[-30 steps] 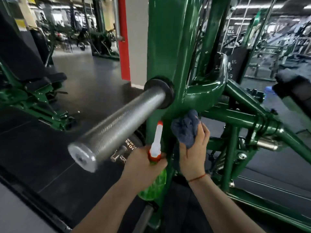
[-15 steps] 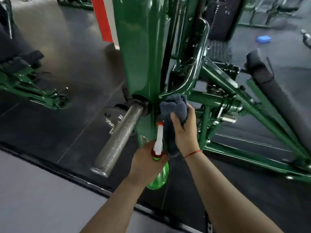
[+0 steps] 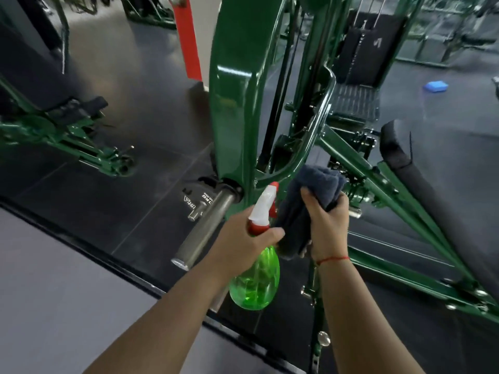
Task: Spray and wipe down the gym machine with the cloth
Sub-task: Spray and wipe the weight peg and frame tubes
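Cloth [image 3: 316, 184] drawn rightward off the green upright [image 3: 235, 103]
Right hand [image 3: 326, 228] clutches cloth; left hand [image 3: 243, 238] clutches spray bottle [image 3: 256, 279], now tilted

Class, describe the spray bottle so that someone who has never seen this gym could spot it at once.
Start at the machine's broad green upright. Below its foot, beside the steel peg, the left hand grips the spray bottle by its neck. Unlike the dark blue cloth beside it, it has a clear bright-green body and a white-and-red trigger head.
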`<state>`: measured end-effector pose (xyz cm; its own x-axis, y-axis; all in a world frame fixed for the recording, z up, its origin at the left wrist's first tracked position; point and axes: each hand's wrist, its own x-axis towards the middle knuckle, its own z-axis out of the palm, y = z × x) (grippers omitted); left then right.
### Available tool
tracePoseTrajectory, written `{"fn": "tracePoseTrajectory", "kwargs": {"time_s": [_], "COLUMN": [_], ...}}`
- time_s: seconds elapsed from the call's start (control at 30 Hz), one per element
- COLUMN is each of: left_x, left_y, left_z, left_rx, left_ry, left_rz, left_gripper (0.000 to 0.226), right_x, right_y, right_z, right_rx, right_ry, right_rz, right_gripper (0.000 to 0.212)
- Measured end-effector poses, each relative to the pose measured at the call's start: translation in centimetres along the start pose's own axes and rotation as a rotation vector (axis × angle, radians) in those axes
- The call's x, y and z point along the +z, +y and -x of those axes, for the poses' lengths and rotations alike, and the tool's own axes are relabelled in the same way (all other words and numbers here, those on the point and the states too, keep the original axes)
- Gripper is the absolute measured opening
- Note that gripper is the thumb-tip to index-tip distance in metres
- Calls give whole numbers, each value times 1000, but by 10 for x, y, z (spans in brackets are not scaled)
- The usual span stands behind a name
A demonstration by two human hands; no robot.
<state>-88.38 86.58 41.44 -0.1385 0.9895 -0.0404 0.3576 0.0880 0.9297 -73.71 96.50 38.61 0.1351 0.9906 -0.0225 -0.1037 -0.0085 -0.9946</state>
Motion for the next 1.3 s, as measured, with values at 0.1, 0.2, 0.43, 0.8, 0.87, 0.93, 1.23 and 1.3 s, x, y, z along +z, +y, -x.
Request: {"fn": "tracePoseTrajectory", "kwargs": {"time_s": [0.1,0.2,0.43,0.8,0.87,0.93,1.23,1.3], "left_x": [-26,-56,-164,-292,-290,-285,-298,-303], "left_y": [9,11,-4,-44,-44,-42,-13,-2], "left_z": [7,10,0,-63,-80,-98,-176,-194], "left_rx": [30,39,115,249,283,302,371,396], "left_ry": [13,5,-256,-483,-524,-564,-712,-773], "left_rz": [-15,67,204,125,115,115,58,62], "left_gripper": [40,28,27,36,33,29,35,39], "right_x": [16,43,143,256,257,257,294,300], "right_y": [-14,-33,-53,-39,-49,-56,-59,-53], "right_z": [13,23,55,93,90,80,-14,-22], "right_rx": [-76,-190,-364,-243,-339,-452,-812,-869], "right_ry": [10,66,269,589,655,724,1007,1057], "right_rz": [66,177,140,-130,-43,32,397,414], "right_gripper": [45,66,52,16,21,25,59,59]}}
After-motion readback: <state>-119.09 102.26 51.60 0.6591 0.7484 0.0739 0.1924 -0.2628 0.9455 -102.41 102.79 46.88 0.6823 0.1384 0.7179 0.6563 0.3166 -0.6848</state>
